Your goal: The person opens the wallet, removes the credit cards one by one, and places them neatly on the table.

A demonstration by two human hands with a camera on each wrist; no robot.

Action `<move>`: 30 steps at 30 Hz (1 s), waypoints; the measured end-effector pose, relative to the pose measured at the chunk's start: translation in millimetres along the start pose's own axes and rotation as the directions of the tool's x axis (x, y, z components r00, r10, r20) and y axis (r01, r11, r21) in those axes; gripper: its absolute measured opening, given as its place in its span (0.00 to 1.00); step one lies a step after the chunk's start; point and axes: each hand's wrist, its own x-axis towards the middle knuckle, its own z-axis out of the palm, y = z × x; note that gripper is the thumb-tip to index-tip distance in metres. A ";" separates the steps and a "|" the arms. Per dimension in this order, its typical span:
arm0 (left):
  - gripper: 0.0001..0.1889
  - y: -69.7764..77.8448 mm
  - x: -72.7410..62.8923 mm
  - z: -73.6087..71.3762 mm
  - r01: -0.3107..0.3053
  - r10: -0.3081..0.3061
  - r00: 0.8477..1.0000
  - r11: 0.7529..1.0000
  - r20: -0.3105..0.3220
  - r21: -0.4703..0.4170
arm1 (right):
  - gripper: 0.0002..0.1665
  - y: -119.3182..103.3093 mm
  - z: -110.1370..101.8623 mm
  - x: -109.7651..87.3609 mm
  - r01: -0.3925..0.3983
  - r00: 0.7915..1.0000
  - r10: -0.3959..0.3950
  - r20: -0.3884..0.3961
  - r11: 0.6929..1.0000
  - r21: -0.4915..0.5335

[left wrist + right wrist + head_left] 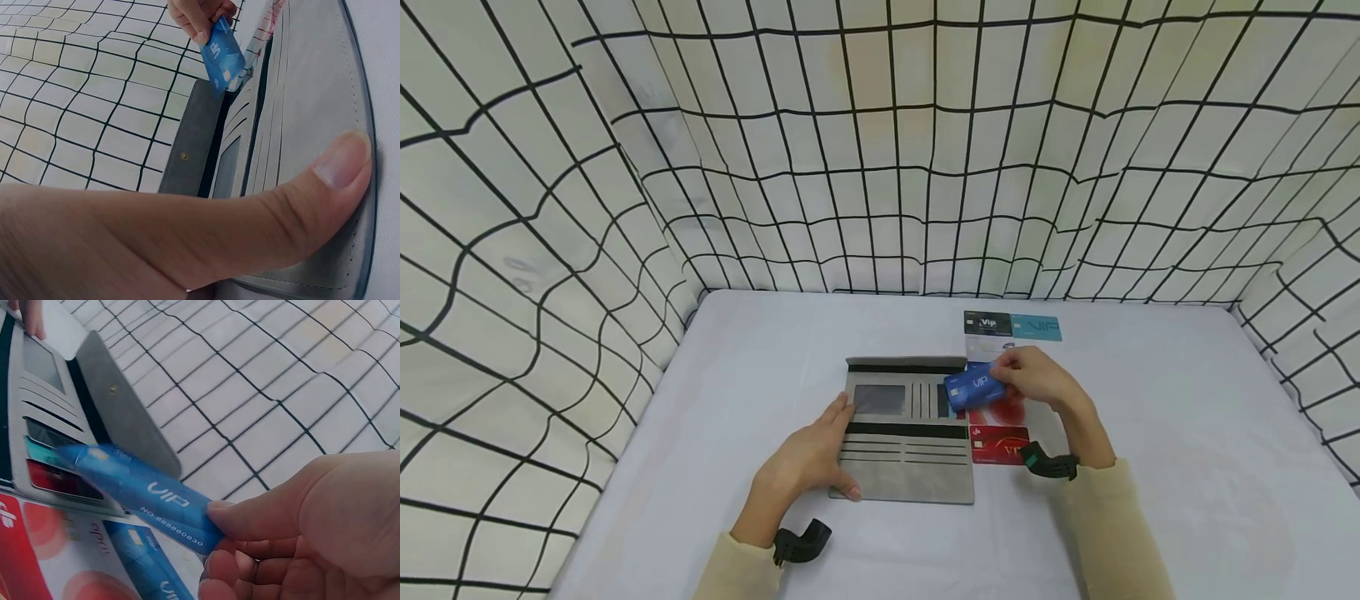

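Note:
A grey wallet (902,487) lies spread open on the white table, with rows of card slots and a window pocket. My left hand (808,454) rests on its left edge, the thumb stretched flat over the lower panel in the left wrist view. Between thumb and fingers, my right hand (1037,379) pinches a blue VIP card (973,387) at its right end. That card is tilted over the upper panel's right side. In the right wrist view, its far end overlaps slots holding a teal card (40,452), a red card (50,478) and a dark card.
Right of the wallet lie more cards: a red one (988,454), a red-and-white one (1000,412), and another blue one (140,556) partly hidden. Farther back are a black Vip card (987,322) and a light blue card (1036,327). Black netting (880,167) borders the table.

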 end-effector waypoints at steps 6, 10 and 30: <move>0.66 0.8 -0.2 -0.6 0.004 -0.004 1.000 1.000 0.002 0.000 | 0.16 2.3 -9.6 -3.8 -0.009 1.000 0.010 -0.019 1.000 0.025; 0.66 0.8 -0.7 -0.4 0.004 -0.004 1.000 1.000 0.003 -0.003 | 0.18 4.7 -14.5 -5.8 -0.006 0.999 0.008 -0.047 0.999 0.035; 0.66 0.4 -0.4 0.7 -0.006 0.006 1.000 1.000 -0.009 0.007 | 0.21 22.5 -33.7 -12.6 -0.044 0.970 0.071 -0.234 0.992 0.120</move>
